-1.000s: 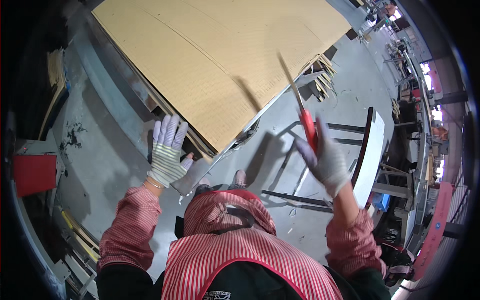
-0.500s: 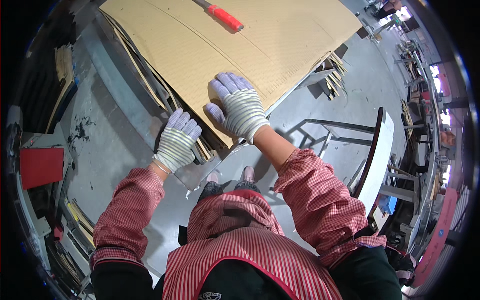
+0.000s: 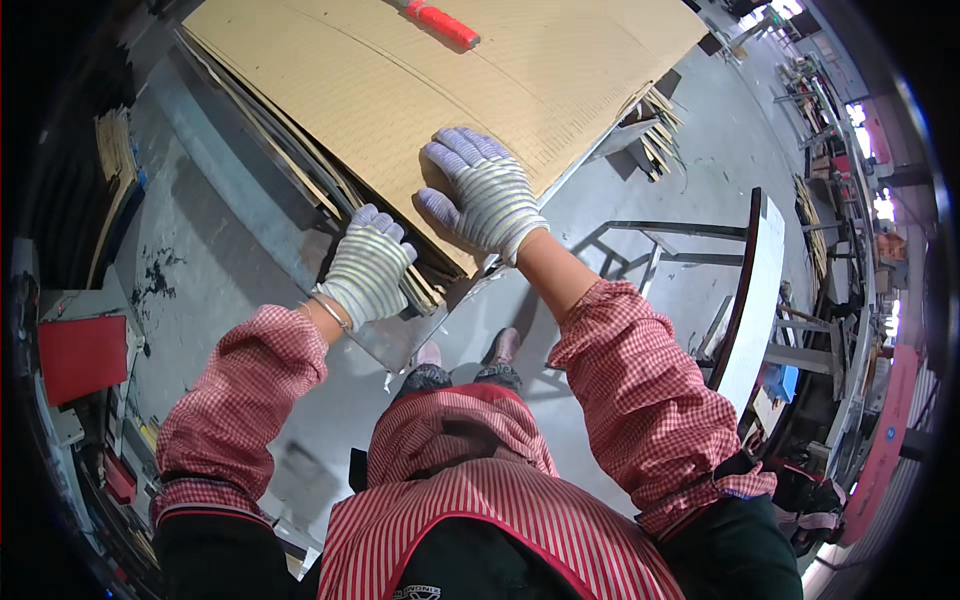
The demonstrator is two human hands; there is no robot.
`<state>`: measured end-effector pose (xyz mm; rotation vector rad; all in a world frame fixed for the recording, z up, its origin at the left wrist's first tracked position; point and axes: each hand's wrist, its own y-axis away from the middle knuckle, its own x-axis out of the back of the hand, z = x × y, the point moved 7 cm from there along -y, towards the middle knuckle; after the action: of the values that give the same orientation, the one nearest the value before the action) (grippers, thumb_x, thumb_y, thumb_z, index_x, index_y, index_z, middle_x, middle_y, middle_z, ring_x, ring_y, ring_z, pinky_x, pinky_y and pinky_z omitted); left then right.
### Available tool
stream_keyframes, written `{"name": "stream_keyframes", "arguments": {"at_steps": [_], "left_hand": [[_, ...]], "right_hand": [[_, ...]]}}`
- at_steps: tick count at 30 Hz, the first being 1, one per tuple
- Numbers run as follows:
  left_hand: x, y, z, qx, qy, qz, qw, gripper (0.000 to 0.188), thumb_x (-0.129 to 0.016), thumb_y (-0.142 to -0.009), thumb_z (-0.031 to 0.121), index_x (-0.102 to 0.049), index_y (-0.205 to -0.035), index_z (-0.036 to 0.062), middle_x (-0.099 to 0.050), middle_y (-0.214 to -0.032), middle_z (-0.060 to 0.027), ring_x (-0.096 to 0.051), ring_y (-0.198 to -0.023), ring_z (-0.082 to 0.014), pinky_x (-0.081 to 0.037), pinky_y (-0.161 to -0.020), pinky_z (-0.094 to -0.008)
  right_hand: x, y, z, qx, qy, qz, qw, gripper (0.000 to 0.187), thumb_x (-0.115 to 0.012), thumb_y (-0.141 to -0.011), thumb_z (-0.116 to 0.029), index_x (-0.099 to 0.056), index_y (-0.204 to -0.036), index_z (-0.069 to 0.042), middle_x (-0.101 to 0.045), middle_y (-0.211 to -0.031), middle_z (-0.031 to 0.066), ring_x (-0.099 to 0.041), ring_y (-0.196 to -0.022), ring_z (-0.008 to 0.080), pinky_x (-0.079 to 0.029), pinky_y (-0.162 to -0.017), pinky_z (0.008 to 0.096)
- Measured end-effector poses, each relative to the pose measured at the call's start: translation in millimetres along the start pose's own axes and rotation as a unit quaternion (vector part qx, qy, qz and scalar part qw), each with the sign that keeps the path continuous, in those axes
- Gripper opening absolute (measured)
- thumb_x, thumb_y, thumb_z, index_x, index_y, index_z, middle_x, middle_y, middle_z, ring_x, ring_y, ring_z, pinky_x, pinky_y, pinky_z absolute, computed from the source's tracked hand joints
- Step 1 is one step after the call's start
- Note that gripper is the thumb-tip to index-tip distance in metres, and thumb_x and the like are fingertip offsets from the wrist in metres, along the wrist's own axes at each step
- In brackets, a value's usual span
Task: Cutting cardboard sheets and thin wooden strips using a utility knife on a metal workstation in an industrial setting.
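The desk [image 3: 395, 345], showing a bare metal corner near the person's feet, carries a stack of flat layers [image 3: 425, 288]. On top lies a creased tan sheet [image 3: 560, 90], its near corner pointing toward the person. A white-topped stand [image 3: 762, 290] is to the right, well apart from the stack.

The right hand [image 3: 490, 195], gloved, lies spread on the sheet near that corner, its grip open and empty. A second ago it held the knife [image 3: 443, 24] in the air, right of the sheet; now the knife lies on the sheet, well beyond both hands, red handle nearer the person and blade cut off by the top of the view. So the right hand is free to bear on the sheet.

The left hand [image 3: 368, 265], gloved too, is at the stack's left edge; its fingers have curled in over the past half second. I cannot tell whether its grip has closed on any layer.
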<state>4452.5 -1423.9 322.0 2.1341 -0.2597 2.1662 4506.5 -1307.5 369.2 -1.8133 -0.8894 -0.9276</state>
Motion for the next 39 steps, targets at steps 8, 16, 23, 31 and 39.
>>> {"name": "stream_keyframes", "arguments": {"at_steps": [8, 16, 23, 31, 39], "left_hand": [[-7, 12, 7, 0.03, 0.023, 0.02, 0.999, 0.028, -0.062, -0.062, 0.023, -0.063, -0.085, 0.0078, -0.057, -0.086, -0.0113, -0.055, -0.097, -0.0291, -0.028, -0.107, -0.048], [-14, 21, 16, 0.016, 0.045, 0.107, 0.993, 0.035, -0.063, -0.058, 0.024, -0.062, -0.086, 0.0018, -0.058, -0.089, -0.0164, -0.056, -0.097, -0.0348, -0.028, -0.109, -0.052], [-2, 0, 23, 0.04, 0.019, 0.029, 0.999, 0.031, -0.066, -0.055, 0.027, -0.063, -0.078, 0.0053, -0.057, -0.086, -0.0148, -0.054, -0.09, -0.0318, -0.036, -0.099, -0.0452], [-11, 2, 35, 0.109, 0.019, 0.045, 0.993, 0.033, -0.065, -0.068, 0.037, -0.067, -0.081, 0.0066, -0.061, -0.085, -0.0131, -0.057, -0.092, -0.0278, -0.023, -0.109, -0.0534], [-22, -26, 104, 0.03, 0.066, -0.073, 0.995, 0.027, -0.062, -0.071, 0.04, -0.07, -0.065, 0.0152, -0.062, -0.065, -0.0078, -0.062, -0.069, -0.0235, -0.043, -0.07, -0.0406]], "right_hand": [[3, -2, 3, -0.009, -0.008, -0.021, 1.0, 0.05, -0.064, -0.077, -0.038, -0.057, -0.111, -0.002, -0.054, -0.123, 0.0188, -0.049, -0.119, 0.0358, -0.037, -0.103, 0.043], [0, 3, 3, 0.022, 0.032, -0.019, 0.999, 0.076, -0.069, -0.071, -0.054, -0.053, -0.124, -0.001, -0.051, -0.13, 0.0201, -0.044, -0.125, 0.0383, -0.034, -0.106, 0.0463], [-2, 7, 7, 0.013, 0.038, -0.034, 0.999, 0.076, -0.066, -0.074, -0.056, -0.052, -0.126, -0.002, -0.05, -0.131, 0.0197, -0.044, -0.126, 0.0378, -0.032, -0.108, 0.0459], [2, 7, 8, 0.011, 0.017, -0.003, 1.0, 0.069, -0.068, -0.073, -0.052, -0.054, -0.12, -0.003, -0.051, -0.129, 0.019, -0.045, -0.124, 0.0379, -0.033, -0.106, 0.0465], [32, 20, 13, 0.006, -0.043, 0.037, 0.998, 0.059, -0.072, -0.072, -0.044, -0.055, -0.113, -0.003, -0.055, -0.115, 0.0171, -0.052, -0.111, 0.0352, -0.041, -0.096, 0.0449]]}}
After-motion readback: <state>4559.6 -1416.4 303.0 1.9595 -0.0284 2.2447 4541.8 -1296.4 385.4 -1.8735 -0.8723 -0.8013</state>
